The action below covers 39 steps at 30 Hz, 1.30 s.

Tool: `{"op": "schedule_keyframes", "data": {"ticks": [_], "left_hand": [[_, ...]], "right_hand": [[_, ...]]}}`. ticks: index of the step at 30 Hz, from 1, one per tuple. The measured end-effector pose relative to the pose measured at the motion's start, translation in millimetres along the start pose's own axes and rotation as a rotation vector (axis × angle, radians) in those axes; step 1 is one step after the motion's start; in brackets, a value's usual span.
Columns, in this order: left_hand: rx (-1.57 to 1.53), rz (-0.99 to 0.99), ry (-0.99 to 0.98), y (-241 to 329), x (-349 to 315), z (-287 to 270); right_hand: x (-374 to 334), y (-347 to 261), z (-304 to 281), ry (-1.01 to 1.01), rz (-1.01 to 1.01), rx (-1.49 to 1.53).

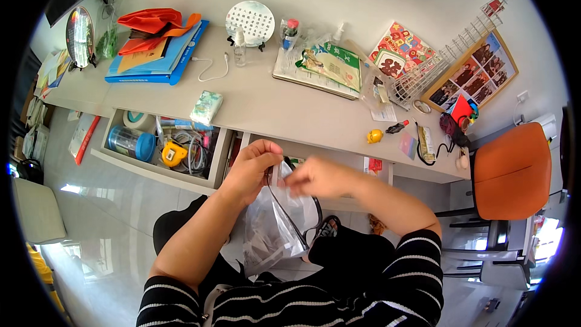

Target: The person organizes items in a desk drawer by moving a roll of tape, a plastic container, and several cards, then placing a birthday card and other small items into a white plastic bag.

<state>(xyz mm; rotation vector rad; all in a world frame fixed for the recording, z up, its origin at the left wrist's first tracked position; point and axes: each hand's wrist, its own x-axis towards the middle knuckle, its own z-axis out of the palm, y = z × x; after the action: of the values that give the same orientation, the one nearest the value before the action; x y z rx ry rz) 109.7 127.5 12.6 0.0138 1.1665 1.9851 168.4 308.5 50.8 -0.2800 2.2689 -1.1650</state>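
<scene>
A clear plastic bag with black edging (260, 236) hangs above my lap, in front of the desk drawers. My left hand (249, 169) is closed, thumb and fingers pinching the bag's top edge. My right hand (321, 178) is bent beside that edge, close to my left fingertips. Its fingers are smeared by motion, so whether they grip the bag cannot be made out. Something pale shows through the bag's see-through side, too unclear to name.
An open drawer (154, 172) at left holds a yellow tape measure (174, 154), a blue-lidded jar (132, 143) and cables. Another drawer stands open behind my hands. On the desk (260, 106) lie a tissue pack (206, 108) and blue folders (145, 75). An orange chair (511, 171) stands right.
</scene>
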Motion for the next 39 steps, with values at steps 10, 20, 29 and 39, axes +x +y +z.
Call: {"op": "schedule_keyframes", "data": {"ticks": [10, 20, 29, 39], "left_hand": [[0.074, -0.055, -0.006, 5.3, -1.8, -2.2], [0.117, -0.072, -0.022, 2.6, -3.6, -0.8], [0.153, -0.092, -0.034, -2.4, -6.4, -0.3], [0.205, -0.103, -0.033, -1.6, -18.4, -7.0]], "right_hand": [[114.2, 144.7, -141.8, 1.14, 0.209, -1.014], [91.0, 85.1, -170.3, 1.046, 0.055, -1.142], [54.4, 107.2, -60.4, 0.939, -0.244, -1.14], [50.6, 67.3, -74.7, 0.824, -0.06, -0.441]]}}
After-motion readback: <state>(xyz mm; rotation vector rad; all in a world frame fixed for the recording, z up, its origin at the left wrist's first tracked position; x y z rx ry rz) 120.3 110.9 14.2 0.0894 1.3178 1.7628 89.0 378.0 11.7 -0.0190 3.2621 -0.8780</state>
